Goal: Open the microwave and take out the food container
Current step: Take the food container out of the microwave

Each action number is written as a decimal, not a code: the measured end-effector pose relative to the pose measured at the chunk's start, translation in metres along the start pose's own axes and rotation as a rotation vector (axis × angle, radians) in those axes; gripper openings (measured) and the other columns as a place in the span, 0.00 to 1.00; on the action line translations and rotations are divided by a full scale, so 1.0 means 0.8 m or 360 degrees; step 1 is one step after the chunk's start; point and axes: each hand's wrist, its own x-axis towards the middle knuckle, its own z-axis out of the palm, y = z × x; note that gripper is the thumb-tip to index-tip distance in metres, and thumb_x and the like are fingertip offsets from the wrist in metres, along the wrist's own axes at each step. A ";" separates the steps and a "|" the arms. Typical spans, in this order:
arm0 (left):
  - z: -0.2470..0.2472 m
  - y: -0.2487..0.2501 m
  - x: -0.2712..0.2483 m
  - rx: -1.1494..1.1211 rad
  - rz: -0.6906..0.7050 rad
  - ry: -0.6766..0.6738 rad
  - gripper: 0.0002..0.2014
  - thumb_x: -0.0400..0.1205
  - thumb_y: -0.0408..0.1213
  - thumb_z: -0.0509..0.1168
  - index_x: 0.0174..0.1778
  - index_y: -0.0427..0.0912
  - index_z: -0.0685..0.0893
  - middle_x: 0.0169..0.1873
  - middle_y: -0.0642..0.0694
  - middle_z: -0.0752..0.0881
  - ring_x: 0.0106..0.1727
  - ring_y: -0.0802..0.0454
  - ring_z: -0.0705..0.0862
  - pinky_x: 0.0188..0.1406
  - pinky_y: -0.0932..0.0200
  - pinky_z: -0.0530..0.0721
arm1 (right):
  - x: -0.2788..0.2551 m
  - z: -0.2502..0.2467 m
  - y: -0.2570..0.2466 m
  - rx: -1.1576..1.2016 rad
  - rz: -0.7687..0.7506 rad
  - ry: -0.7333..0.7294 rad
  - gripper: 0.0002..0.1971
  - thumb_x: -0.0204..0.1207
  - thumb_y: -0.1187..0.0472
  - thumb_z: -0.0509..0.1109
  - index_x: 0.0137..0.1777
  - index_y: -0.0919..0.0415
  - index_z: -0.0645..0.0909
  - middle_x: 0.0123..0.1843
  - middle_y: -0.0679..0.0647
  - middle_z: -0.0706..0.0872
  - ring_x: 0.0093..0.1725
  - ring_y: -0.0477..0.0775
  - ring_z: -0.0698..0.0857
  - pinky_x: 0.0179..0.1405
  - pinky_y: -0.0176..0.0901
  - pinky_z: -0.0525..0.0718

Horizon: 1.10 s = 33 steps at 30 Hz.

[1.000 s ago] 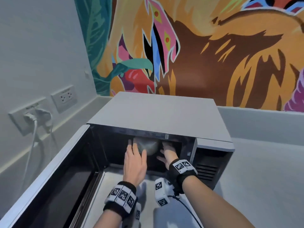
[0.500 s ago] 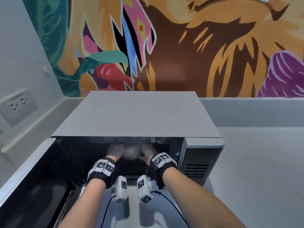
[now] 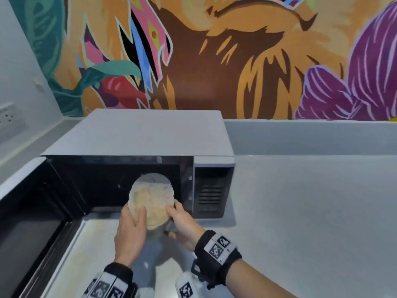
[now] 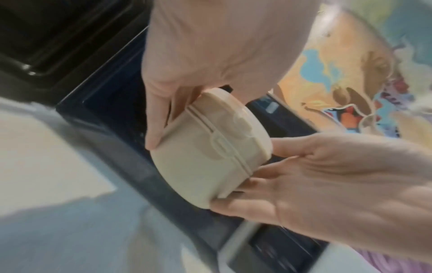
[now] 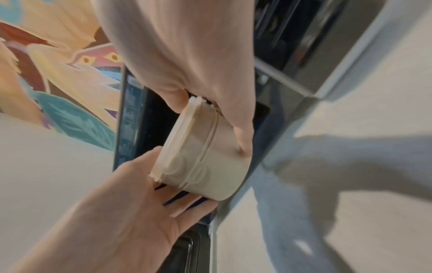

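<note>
I am clamping both my left hand [image 3: 129, 231] and right hand [image 3: 182, 226] around the round beige lidded plastic food container [image 3: 151, 201], steadying it clear of the grey microwave [image 3: 150, 134].

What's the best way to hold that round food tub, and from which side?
By its curved side wall, one hand from each side. The food container is round, lidded, with no handle in view. Here the left hand and right hand clasp opposite sides, thumbs on the lid, fingers under the base.
</note>
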 end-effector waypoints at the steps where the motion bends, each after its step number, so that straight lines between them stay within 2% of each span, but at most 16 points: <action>1: 0.014 -0.004 -0.032 -0.0009 0.0000 0.0009 0.26 0.83 0.55 0.51 0.75 0.46 0.65 0.71 0.44 0.78 0.67 0.39 0.78 0.65 0.43 0.78 | -0.021 -0.019 0.017 0.0020 0.0015 -0.0016 0.21 0.85 0.53 0.52 0.78 0.45 0.61 0.60 0.42 0.80 0.53 0.40 0.80 0.51 0.38 0.84; 2: 0.026 -0.012 -0.057 -0.0032 0.0001 0.0002 0.27 0.82 0.57 0.51 0.73 0.47 0.65 0.69 0.44 0.79 0.65 0.39 0.80 0.63 0.41 0.80 | -0.040 -0.033 0.032 -0.0006 0.0036 -0.0007 0.20 0.85 0.53 0.52 0.76 0.44 0.63 0.62 0.42 0.80 0.56 0.41 0.79 0.57 0.42 0.82; 3: 0.044 -0.018 -0.085 -0.0027 -0.0009 -0.0084 0.28 0.80 0.61 0.50 0.72 0.49 0.65 0.67 0.44 0.80 0.62 0.40 0.81 0.61 0.39 0.81 | -0.060 -0.052 0.044 0.0018 0.0037 0.0024 0.19 0.85 0.52 0.51 0.75 0.43 0.63 0.64 0.43 0.79 0.58 0.42 0.79 0.59 0.43 0.81; 4: 0.086 -0.007 -0.151 -0.0022 -0.0026 -0.0225 0.30 0.77 0.64 0.49 0.72 0.51 0.65 0.66 0.45 0.80 0.61 0.41 0.82 0.60 0.39 0.83 | -0.125 -0.106 0.073 0.0063 0.0055 0.0122 0.18 0.85 0.53 0.51 0.75 0.43 0.64 0.64 0.42 0.79 0.59 0.42 0.79 0.58 0.43 0.81; 6: 0.123 -0.010 -0.183 -0.0080 -0.0025 -0.0353 0.32 0.74 0.66 0.49 0.71 0.53 0.65 0.66 0.46 0.80 0.62 0.42 0.82 0.60 0.38 0.83 | -0.157 -0.145 0.091 0.0109 0.0027 0.0214 0.18 0.86 0.53 0.50 0.74 0.44 0.65 0.62 0.41 0.80 0.58 0.40 0.80 0.51 0.42 0.81; 9: 0.177 0.011 -0.195 -0.0188 0.0049 -0.0395 0.27 0.79 0.58 0.52 0.72 0.50 0.67 0.66 0.45 0.80 0.65 0.44 0.80 0.65 0.40 0.81 | -0.172 -0.200 0.096 0.0106 -0.0010 0.0357 0.16 0.85 0.54 0.51 0.72 0.45 0.66 0.62 0.43 0.81 0.57 0.41 0.80 0.46 0.43 0.81; 11: 0.224 0.028 -0.214 -0.0249 0.0073 -0.0566 0.27 0.78 0.58 0.52 0.73 0.52 0.67 0.67 0.46 0.80 0.66 0.46 0.80 0.67 0.41 0.80 | -0.198 -0.245 0.093 0.0121 -0.0049 0.0537 0.17 0.85 0.54 0.53 0.72 0.48 0.68 0.66 0.49 0.80 0.58 0.47 0.80 0.47 0.46 0.82; 14: 0.293 0.054 -0.248 -0.0345 0.0105 -0.0825 0.29 0.76 0.59 0.52 0.73 0.53 0.67 0.67 0.46 0.79 0.66 0.47 0.80 0.69 0.42 0.79 | -0.238 -0.324 0.093 0.0183 -0.0088 0.0758 0.18 0.84 0.57 0.55 0.72 0.54 0.70 0.60 0.52 0.81 0.54 0.51 0.79 0.38 0.47 0.80; 17: 0.349 0.078 -0.265 -0.0366 0.0086 -0.1005 0.30 0.76 0.57 0.54 0.75 0.51 0.65 0.70 0.45 0.78 0.68 0.46 0.79 0.71 0.42 0.78 | -0.265 -0.386 0.089 0.0243 -0.0103 0.0895 0.19 0.82 0.59 0.59 0.73 0.59 0.71 0.61 0.57 0.79 0.57 0.55 0.76 0.34 0.47 0.78; 20: 0.385 0.098 -0.274 -0.0376 0.0111 -0.1152 0.30 0.79 0.53 0.56 0.78 0.48 0.62 0.72 0.43 0.76 0.70 0.45 0.78 0.72 0.46 0.77 | -0.279 -0.422 0.083 0.0248 -0.0124 0.0991 0.19 0.83 0.60 0.58 0.74 0.59 0.71 0.62 0.57 0.78 0.60 0.57 0.75 0.39 0.50 0.79; 24: 0.409 0.115 -0.278 -0.0397 0.0141 -0.1238 0.30 0.82 0.44 0.60 0.79 0.45 0.59 0.71 0.43 0.78 0.69 0.46 0.78 0.68 0.55 0.77 | -0.278 -0.449 0.067 0.0107 -0.0150 0.1052 0.20 0.83 0.61 0.55 0.74 0.53 0.67 0.69 0.58 0.74 0.64 0.59 0.73 0.57 0.58 0.81; 27: 0.420 0.119 -0.275 -0.0370 0.0121 -0.1192 0.32 0.80 0.45 0.62 0.80 0.46 0.58 0.69 0.43 0.79 0.68 0.45 0.80 0.69 0.52 0.79 | -0.271 -0.458 0.055 0.0036 -0.0165 0.1021 0.21 0.83 0.62 0.54 0.75 0.50 0.65 0.67 0.56 0.74 0.64 0.59 0.73 0.55 0.56 0.80; 30: 0.427 0.119 -0.268 -0.0341 0.0128 -0.1178 0.34 0.79 0.46 0.62 0.80 0.48 0.57 0.69 0.42 0.79 0.68 0.43 0.79 0.70 0.47 0.79 | -0.264 -0.465 0.053 0.0043 -0.0169 0.1011 0.21 0.83 0.61 0.54 0.76 0.50 0.65 0.70 0.56 0.75 0.66 0.59 0.74 0.63 0.59 0.78; 33: 0.426 0.119 -0.262 -0.0281 0.0132 -0.1198 0.34 0.78 0.49 0.62 0.80 0.51 0.56 0.69 0.42 0.79 0.69 0.42 0.79 0.71 0.45 0.79 | -0.257 -0.470 0.056 0.0077 -0.0166 0.1009 0.22 0.83 0.59 0.55 0.77 0.50 0.64 0.72 0.57 0.74 0.67 0.59 0.74 0.65 0.60 0.78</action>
